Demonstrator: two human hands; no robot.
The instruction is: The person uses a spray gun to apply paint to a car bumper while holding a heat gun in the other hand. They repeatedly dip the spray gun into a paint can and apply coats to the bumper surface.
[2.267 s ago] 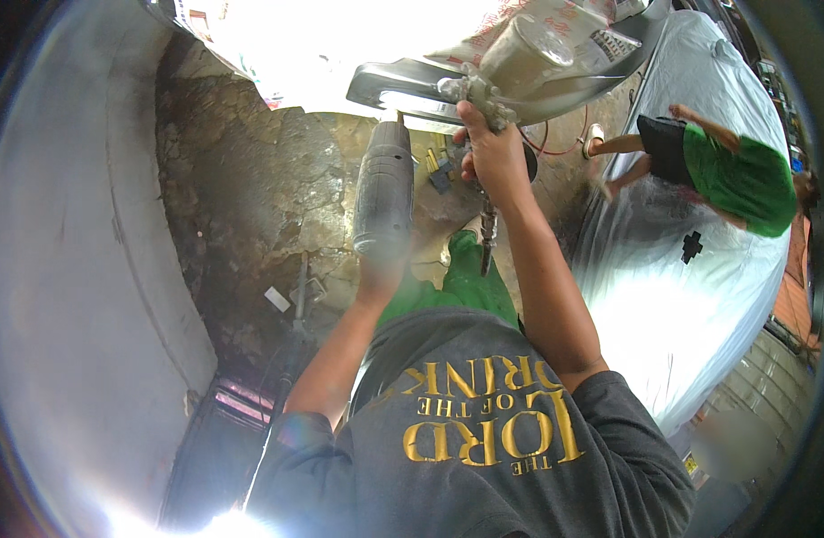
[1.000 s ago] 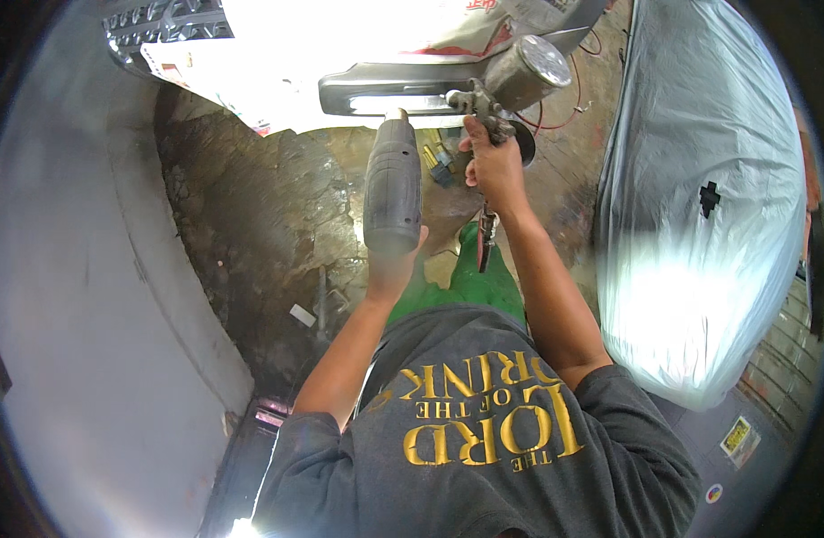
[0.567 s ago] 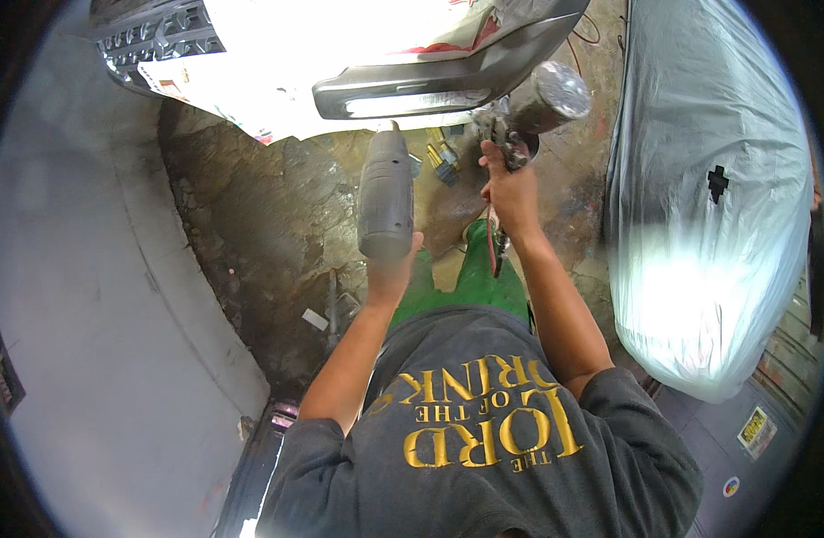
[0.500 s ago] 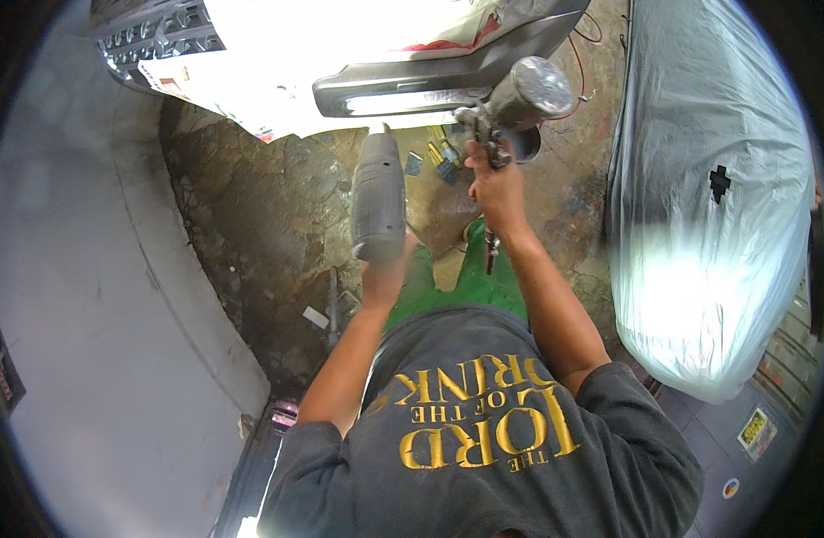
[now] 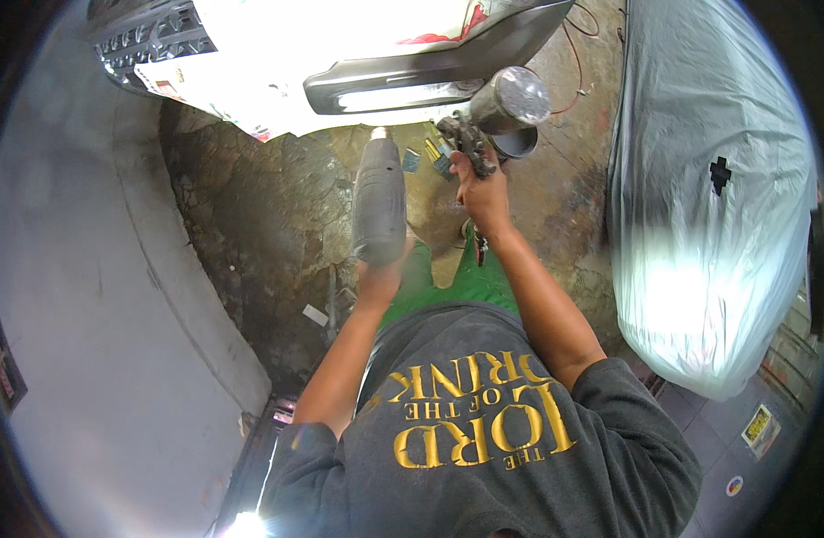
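Grey plastic cylindrical heat gun (image 5: 380, 202): clamped, left hand (image 5: 382, 278) | Silvery metal cup-topped spray gun (image 5: 490, 112): clamped, right hand (image 5: 485, 197) | both near dark curved bumper (image 5: 466, 61) | positioning, I judge; next needs steady spacing.

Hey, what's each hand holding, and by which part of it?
The right hand holds the spray gun by its handle. The left hand holds the heat gun; its body hides the exact grip.

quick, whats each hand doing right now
Left hand: closed, holding the grey barrel-shaped tool, fingers mostly hidden behind it.
Right hand: closed, holding the spray gun with its metal cup.
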